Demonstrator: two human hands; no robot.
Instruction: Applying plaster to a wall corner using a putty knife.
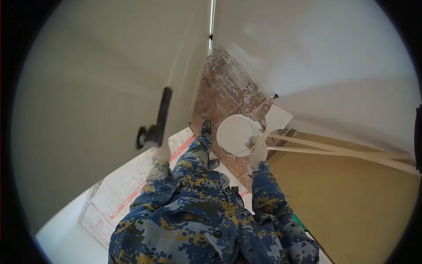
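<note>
The left hand (pixel 161 152), fingers closed, grips a dark trowel (pixel 164 108) extending lengthwise ahead beside the left wall (pixel 101 88), while the right, its grip too blurred to tell, is nearer the white bucket (pixel 218 132), at its right rim.

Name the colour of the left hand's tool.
The tool looks almost black; the head view shows it best.

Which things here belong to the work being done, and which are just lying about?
Seemingly in use:
black tool, in the left hand
round white tub, near the right hand

Probably just lying about:
pale wooden strips
red-striped white sheet
</note>
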